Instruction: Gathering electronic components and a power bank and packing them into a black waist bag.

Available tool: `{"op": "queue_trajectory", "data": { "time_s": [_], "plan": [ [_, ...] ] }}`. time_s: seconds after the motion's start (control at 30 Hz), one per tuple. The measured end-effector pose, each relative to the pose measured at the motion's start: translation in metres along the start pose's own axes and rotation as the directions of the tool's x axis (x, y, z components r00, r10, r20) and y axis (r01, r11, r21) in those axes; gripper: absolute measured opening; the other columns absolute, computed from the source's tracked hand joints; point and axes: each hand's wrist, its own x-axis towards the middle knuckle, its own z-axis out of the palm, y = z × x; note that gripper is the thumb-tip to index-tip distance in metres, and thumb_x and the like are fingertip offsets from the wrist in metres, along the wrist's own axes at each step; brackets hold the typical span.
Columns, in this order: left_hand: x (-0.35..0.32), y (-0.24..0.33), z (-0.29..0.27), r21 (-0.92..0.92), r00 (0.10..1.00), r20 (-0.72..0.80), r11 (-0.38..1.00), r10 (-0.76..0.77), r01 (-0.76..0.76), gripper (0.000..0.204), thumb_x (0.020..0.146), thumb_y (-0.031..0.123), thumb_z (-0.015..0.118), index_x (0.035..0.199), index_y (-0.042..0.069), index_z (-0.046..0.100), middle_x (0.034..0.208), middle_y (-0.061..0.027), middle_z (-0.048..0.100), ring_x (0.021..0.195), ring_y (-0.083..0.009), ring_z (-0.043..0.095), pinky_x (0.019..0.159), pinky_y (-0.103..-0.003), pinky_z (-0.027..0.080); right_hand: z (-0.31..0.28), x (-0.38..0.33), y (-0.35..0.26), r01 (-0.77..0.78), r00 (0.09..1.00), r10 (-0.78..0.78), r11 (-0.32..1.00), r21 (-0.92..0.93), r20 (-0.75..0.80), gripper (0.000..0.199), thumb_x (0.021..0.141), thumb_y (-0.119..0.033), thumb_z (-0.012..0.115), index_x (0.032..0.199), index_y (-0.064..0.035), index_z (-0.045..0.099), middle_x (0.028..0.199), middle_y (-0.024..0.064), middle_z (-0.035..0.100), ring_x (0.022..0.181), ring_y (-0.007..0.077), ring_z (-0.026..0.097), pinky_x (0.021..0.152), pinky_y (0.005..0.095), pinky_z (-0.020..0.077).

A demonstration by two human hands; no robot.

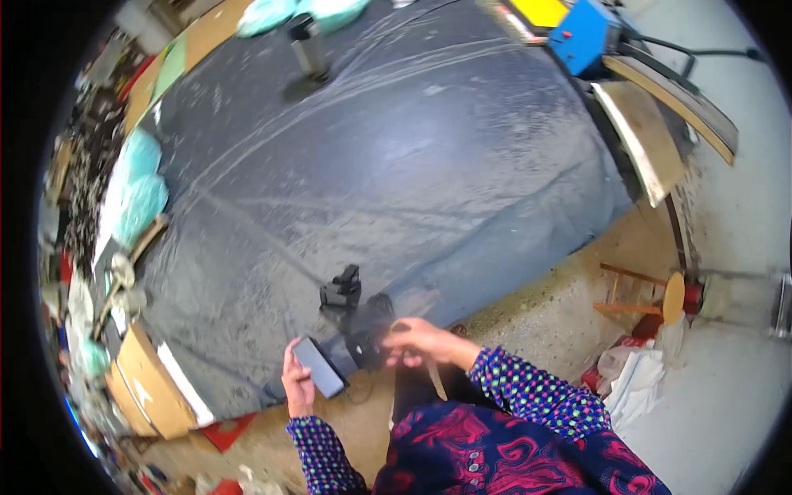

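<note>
Left hand: fingers and thumb closed on the near-left edge of a smartphone, its face turned up. It is out at the near edge of the dark sheet-covered table, over the rim, tilted, its long side running from upper left to lower right.

Handling, my judgement: light, stiff, flat; smooth glass probably slippery, and likely to crack if dropped on the hard floor. Best taken by the two long edges, fingertips off the face; a one-sided pinch could let it swing.

Right hand: fingers curled, beside a black blurred object. Motion smears it; I cannot tell whether my fingers grip it or only pass by. A pale tan strip shows just below that hand; soft like a strap, I would guess, but whether I hold it I cannot tell.

Looks: phone is a slim rectangle, blue-grey face, black border thickest along its right side. No picture readable on it. Black object dark throughout, outline lost. Just beyond it on the sheet, a chunky black bracket-like device, angular, with an upright part.
</note>
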Motion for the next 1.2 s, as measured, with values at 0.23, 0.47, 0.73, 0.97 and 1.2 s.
{"op": "queue_trajectory", "data": {
  "time_s": [0.23,0.47,0.73,0.97,1.2],
  "plan": [
    [-0.028,-0.062,0.116,0.0,0.856,0.362,0.919,-0.368,0.395,0.034,0.074,0.013,0.065,0.105,0.007,0.052,0.118,-0.0138,0.054,0.103,-0.0243,0.054,0.09,-0.037,0.046,-0.048,-0.136,0.034,0.078,0.983,-0.094,0.991,-0.109,-0.157,0.026,0.086,-0.022,0.058,0.102,-0.0029,0.048,0.074,0.0098,0.062,0.048,0.008,0.051,0.039,0.0199,0.038],
    [-0.074,-0.166,0.263,0.328,0.647,0.596,0.88,-0.475,0.344,0.034,0.08,0.016,0.066,0.111,0.009,0.052,0.121,-0.0095,0.053,0.109,-0.0197,0.05,0.093,-0.034,0.042,-0.142,-0.304,0.115,0.169,0.901,-0.128,0.984,0.062,-0.414,0.029,0.084,-0.016,0.061,0.105,-0.0045,0.045,0.076,0.0092,0.065,0.052,0.0104,0.056,0.043,0.021,0.0433],
    [-0.143,-0.276,0.465,0.288,0.495,0.711,0.849,-0.499,0.443,0.028,0.081,0.015,0.067,0.106,0.011,0.056,0.106,-0.0005,0.057,0.094,-0.0112,0.053,0.08,-0.027,0.044,-0.271,-0.462,0.192,0.437,0.679,-0.257,0.894,0.097,-0.687,0.015,0.083,-0.007,0.058,0.086,-0.0037,0.044,0.069,0.0088,0.054,0.06,0.0214,0.064,0.037,0.0224,0.0395],
    [-0.173,-0.314,0.593,0.338,0.519,0.661,0.832,-0.542,0.44,0.025,0.08,0.015,0.068,0.102,0.01,0.055,0.088,0.0007,0.056,0.08,-0.0097,0.053,0.069,-0.025,0.043,-0.36,-0.525,0.191,0.509,0.577,-0.239,0.853,0.115,-0.781,0.014,0.084,-0.01,0.057,0.087,-0.0064,0.044,0.071,0.0187,0.063,0.048,0.0153,0.056,0.037,0.021,0.0373],
    [-0.173,-0.396,0.713,0.413,0.354,0.621,0.676,-0.699,0.61,0.029,0.082,0.018,0.065,0.108,0.012,0.052,0.088,-0.0011,0.059,0.078,-0.0144,0.059,0.066,-0.031,0.05,-0.452,-0.588,0.171,0.545,0.604,-0.166,0.8,0.252,-0.78,0.013,0.083,-0.01,0.056,0.087,-0.0049,0.045,0.07,0.0119,0.06,0.055,0.0164,0.059,0.038,0.0215,0.0366]
  ]
}}
